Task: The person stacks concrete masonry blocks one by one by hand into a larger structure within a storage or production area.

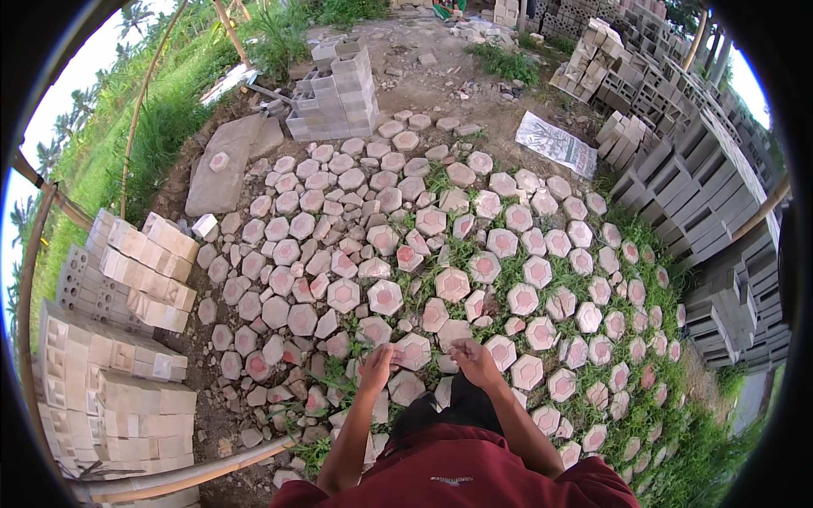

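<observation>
Fingers half-curled on left hand [377, 366] and right hand [477, 363]; can't tell if anything's pinched. Hands apart, paver [413, 351] on ground showing between them. Pale blocks [140, 398] at left, grey blocks [686, 186] right, sheet [555, 145] far right.

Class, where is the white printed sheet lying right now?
In the head view, the sheet lies at the upper right, just beyond the hexagonal pavers and left of the stacked grey blocks.
</observation>
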The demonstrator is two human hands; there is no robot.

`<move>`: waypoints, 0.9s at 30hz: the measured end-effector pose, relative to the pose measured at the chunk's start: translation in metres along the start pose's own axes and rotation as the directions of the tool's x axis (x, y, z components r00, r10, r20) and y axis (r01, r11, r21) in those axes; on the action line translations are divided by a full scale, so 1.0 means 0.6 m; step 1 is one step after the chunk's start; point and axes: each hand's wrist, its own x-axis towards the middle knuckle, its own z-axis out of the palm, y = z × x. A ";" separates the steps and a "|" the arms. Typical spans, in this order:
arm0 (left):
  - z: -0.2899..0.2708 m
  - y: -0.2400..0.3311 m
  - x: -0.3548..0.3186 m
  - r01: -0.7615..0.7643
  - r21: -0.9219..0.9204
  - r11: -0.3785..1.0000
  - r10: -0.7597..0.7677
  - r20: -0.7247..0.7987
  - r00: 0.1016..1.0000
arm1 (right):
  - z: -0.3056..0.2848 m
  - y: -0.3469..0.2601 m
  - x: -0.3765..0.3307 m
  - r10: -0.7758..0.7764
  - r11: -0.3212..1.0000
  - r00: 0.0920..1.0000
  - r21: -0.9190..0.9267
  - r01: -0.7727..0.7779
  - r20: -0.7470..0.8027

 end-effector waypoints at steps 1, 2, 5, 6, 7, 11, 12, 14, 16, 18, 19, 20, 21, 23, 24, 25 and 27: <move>0.001 0.012 0.031 -0.017 0.013 1.000 0.017 -0.027 0.999 | -0.011 -0.013 0.030 -0.027 0.999 1.000 -0.047 0.028 0.015; 0.004 0.023 0.061 -0.033 0.027 0.999 0.034 -0.056 0.998 | -0.029 -0.025 0.057 -0.005 1.000 1.000 0.014 0.005 0.021; 0.017 0.081 0.130 -0.025 -0.029 0.999 0.022 -0.098 0.995 | -0.055 -0.103 0.133 0.073 0.962 0.997 0.262 -0.074 0.013; 0.028 0.101 0.160 -0.029 -0.069 0.997 0.022 -0.092 0.995 | -0.072 -0.108 0.169 0.065 0.967 0.998 0.246 -0.069 0.024; 0.034 0.110 0.199 -0.035 -0.073 0.997 0.028 -0.094 0.995 | -0.089 -0.111 0.206 0.057 0.971 0.998 0.230 -0.064 0.037; 0.075 0.147 0.348 -0.079 -0.041 0.996 0.072 -0.136 0.988 | -0.159 -0.086 0.384 0.027 1.000 0.996 0.013 -0.029 0.086; 0.087 0.171 0.385 -0.094 -0.058 0.994 0.084 -0.159 0.984 | -0.179 -0.092 0.449 0.006 0.995 0.995 -0.097 0.004 0.102; 0.103 0.206 0.433 -0.099 -0.097 0.990 0.074 -0.236 0.969 | -0.190 -0.148 0.541 -0.148 0.944 0.977 -0.272 0.187 0.157; 0.128 0.260 0.488 -0.142 -0.147 0.979 0.109 -0.209 0.972 | -0.198 -0.197 0.618 -0.354 0.919 0.922 -0.123 0.374 0.159; 0.141 0.301 0.538 -0.183 -0.047 0.982 0.169 -0.206 0.964 | -0.216 -0.218 0.722 -0.235 0.915 0.941 -0.271 0.298 0.242; 0.138 0.312 0.569 -0.232 0.015 0.973 0.229 -0.248 0.941 | -0.222 -0.226 0.766 -0.180 0.897 0.944 -0.347 0.272 0.275; 0.134 0.316 0.581 -0.209 -0.050 0.977 0.189 -0.269 0.944 | -0.220 -0.226 0.789 -0.201 0.904 0.942 -0.320 0.284 0.269; 0.128 0.325 0.598 -0.196 -0.113 0.974 0.158 -0.282 0.946 | -0.214 -0.229 0.818 -0.230 0.908 0.939 -0.293 0.301 0.255; 0.114 0.345 0.634 -0.186 -0.210 0.960 0.106 -0.343 0.933 | -0.201 -0.227 0.879 -0.233 0.929 0.937 -0.226 0.293 0.260; 0.098 0.350 0.651 -0.173 -0.222 0.960 0.075 -0.389 0.918 | -0.188 -0.222 0.906 -0.152 0.955 0.936 -0.196 0.222 0.318; 0.082 0.353 0.676 -0.159 -0.237 0.959 0.045 -0.424 0.904 | -0.178 -0.211 0.936 -0.072 0.974 0.928 -0.175 0.144 0.366; 0.053 0.370 0.729 -0.160 -0.283 0.946 0.008 -0.472 0.882 | -0.148 -0.195 0.995 -0.003 0.983 0.908 -0.167 0.080 0.418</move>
